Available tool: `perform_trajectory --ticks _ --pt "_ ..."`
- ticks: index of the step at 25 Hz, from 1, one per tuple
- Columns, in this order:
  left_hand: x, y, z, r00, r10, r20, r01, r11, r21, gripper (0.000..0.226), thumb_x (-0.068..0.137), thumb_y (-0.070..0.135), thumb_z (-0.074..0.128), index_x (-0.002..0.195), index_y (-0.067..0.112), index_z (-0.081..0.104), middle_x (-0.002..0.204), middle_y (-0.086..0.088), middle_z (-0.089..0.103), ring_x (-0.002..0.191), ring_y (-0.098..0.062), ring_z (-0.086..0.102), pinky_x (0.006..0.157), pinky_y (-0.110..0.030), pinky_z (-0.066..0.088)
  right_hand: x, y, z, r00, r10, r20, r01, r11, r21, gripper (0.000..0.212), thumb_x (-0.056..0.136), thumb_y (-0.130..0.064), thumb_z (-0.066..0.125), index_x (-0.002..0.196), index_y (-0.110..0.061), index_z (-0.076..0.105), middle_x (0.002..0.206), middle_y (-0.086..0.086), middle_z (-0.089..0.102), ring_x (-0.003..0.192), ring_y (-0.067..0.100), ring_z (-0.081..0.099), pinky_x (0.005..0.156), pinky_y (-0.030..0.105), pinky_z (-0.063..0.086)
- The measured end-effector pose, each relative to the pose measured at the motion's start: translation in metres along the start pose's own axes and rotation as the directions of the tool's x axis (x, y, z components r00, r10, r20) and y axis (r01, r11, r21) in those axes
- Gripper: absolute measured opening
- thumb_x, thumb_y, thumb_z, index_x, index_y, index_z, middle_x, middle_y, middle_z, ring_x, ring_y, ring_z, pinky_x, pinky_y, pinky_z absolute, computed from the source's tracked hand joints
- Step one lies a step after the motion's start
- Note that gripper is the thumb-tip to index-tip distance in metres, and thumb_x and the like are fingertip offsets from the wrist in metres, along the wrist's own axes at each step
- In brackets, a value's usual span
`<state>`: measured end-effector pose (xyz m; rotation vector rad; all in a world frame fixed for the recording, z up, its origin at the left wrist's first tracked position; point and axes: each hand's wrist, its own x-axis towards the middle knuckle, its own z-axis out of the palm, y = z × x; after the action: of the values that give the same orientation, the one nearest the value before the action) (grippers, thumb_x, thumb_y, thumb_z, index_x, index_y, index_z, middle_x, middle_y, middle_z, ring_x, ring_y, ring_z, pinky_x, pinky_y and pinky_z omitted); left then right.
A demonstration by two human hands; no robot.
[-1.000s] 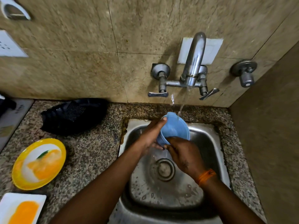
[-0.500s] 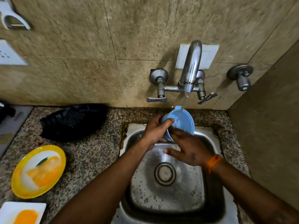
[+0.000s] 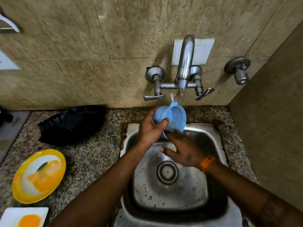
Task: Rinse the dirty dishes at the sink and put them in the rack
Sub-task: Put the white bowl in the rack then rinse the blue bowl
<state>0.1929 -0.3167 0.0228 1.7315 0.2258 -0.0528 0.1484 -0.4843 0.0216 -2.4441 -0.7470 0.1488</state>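
Blue plastic cup [image 3: 173, 116] now higher under tap, left fingers [image 3: 161, 122] wrapped round, right fingers [image 3: 170, 136] outstretched.

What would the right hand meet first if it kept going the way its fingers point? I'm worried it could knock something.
The right hand points up-left, fingers straight. First in line is probably the blue cup held by the left hand; depth is unclear.

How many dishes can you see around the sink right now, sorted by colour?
Blue: 1, the cup gripped by the left hand under the running tap
Yellow: 1, the round plate on the counter
White: 1, the square plate at the lower left edge
Black: 1, the ribbed tray by the wall
Total: 4
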Motion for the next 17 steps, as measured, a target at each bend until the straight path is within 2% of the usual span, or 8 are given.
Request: perform_trajectory --ticks 2,4,8,9,11,13,15,17 --pt "0.0 0.001 -0.004 0.999 -0.033 -0.011 0.033 0.998 -0.048 0.048 0.066 0.046 0.075 0.112 0.035 0.069 0.108 0.002 0.078 0.097 -0.022 0.076 0.083 -0.054 0.063 0.002 0.042 -0.009 0.987 -0.153 0.053 0.16 0.88 -0.448 0.062 0.095 -0.037 0.059 0.152 -0.017 0.045 0.152 0.01 0.051 0.146 0.027 0.042 0.123 0.044 0.028" --pt "0.006 0.008 -0.005 0.999 -0.038 -0.019 0.037 0.998 -0.043 0.048 0.065 0.047 0.074 0.11 0.031 0.07 0.104 0.001 0.079 0.093 -0.021 0.077 0.081 -0.052 0.064 0.008 0.045 -0.01 0.997 -0.079 0.007 0.07 0.844 -0.532 0.06 0.088 -0.019 0.061 0.146 -0.012 0.052 0.147 0.014 0.056 0.143 0.032 0.044 0.124 0.049 0.026" --pt "0.02 0.007 -0.01 0.993 -0.098 -0.065 0.1 0.995 0.026 0.034 0.064 0.049 0.074 0.094 0.033 0.074 0.095 0.002 0.08 0.09 -0.024 0.077 0.082 -0.045 0.064 0.004 -0.021 0.014 0.999 0.04 0.012 -0.041 0.998 0.052 0.072 0.088 -0.031 0.069 0.152 -0.012 0.04 0.148 0.012 0.054 0.136 0.028 0.05 0.115 0.038 0.039" --pt "0.022 0.008 -0.015 0.99 -0.13 -0.049 0.131 0.991 0.022 0.03 0.068 0.045 0.075 0.094 0.03 0.076 0.091 0.002 0.08 0.088 -0.025 0.076 0.078 -0.041 0.064 0.0 -0.02 0.011 0.997 -0.033 0.068 0.033 0.999 0.008 0.075 0.089 -0.029 0.068 0.155 -0.014 0.036 0.15 0.011 0.052 0.137 0.026 0.048 0.115 0.037 0.039" --pt "0.022 0.013 -0.025 0.977 -0.211 0.012 0.211 0.978 0.001 0.019 0.081 0.034 0.076 0.094 0.02 0.076 0.082 0.001 0.076 0.078 -0.025 0.073 0.057 -0.029 0.058 0.002 0.01 -0.001 0.98 -0.189 0.068 0.201 0.921 -0.334 0.062 0.086 -0.012 0.062 0.147 -0.016 0.048 0.143 0.011 0.058 0.133 0.027 0.052 0.119 0.039 0.035" --pt "0.017 0.019 -0.021 0.956 -0.292 0.037 0.294 0.946 -0.134 0.025 0.088 0.04 0.074 0.103 0.019 0.074 0.089 -0.001 0.076 0.082 -0.024 0.073 0.055 -0.03 0.06 0.011 0.039 -0.011 0.98 -0.193 0.043 0.192 0.875 -0.445 0.05 0.082 -0.002 0.061 0.13 -0.015 0.064 0.126 0.012 0.069 0.122 0.032 0.062 0.12 0.041 0.035" --pt "0.0 0.02 -0.003 0.963 -0.271 -0.013 0.261 0.938 -0.229 0.054 0.078 0.06 0.073 0.122 0.031 0.064 0.109 0.006 0.075 0.098 -0.019 0.074 0.076 -0.04 0.065 0.023 0.029 -0.013 0.998 -0.064 0.009 0.062 0.929 -0.366 0.048 0.079 0.0 0.062 0.125 -0.014 0.065 0.116 0.013 0.072 0.11 0.034 0.068 0.106 0.042 0.05" --pt "-0.024 0.009 0.024 0.983 -0.14 -0.12 0.114 0.972 -0.205 0.066 0.074 0.058 0.074 0.134 0.041 0.052 0.119 0.013 0.07 0.106 -0.009 0.07 0.088 -0.038 0.062 0.031 0.003 0.0 0.997 0.067 -0.033 -0.071 0.985 -0.159 0.047 0.08 -0.001 0.06 0.125 -0.015 0.065 0.113 0.01 0.074 0.1 0.031 0.071 0.084 0.04 0.059"
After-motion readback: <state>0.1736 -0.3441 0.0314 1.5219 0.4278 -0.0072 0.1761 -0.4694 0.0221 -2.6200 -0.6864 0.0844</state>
